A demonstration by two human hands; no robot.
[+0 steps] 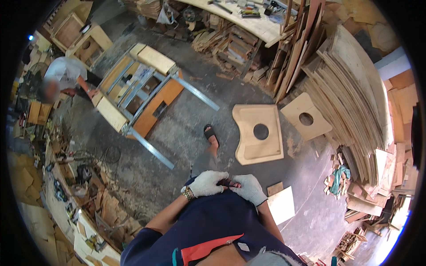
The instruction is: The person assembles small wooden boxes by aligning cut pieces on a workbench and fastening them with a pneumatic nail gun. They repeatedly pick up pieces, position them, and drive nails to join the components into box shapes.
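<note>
In front of my waist my two gloved hands meet. My left hand [207, 183] wears a white knit glove, with a gold-coloured watch [187, 192] at the wrist, and its fingers are curled in. My right hand [249, 189], in a matching glove with bare fingertips showing, is closed close beside it. Between them lies something small and dark that I cannot make out. Both hands are against my dark blue shirt [213, 217]. Beyond them a wooden panel with a round hole [248, 146] is on the floor.
A frame with metal rails [137, 88] stands ahead left, where another person [66, 73] bends over it. A second holed panel [306, 104] leans by stacked plywood sheets [355, 102] at right. A workbench [262, 24] with tools is at the back; wood scraps [106, 208] lie left.
</note>
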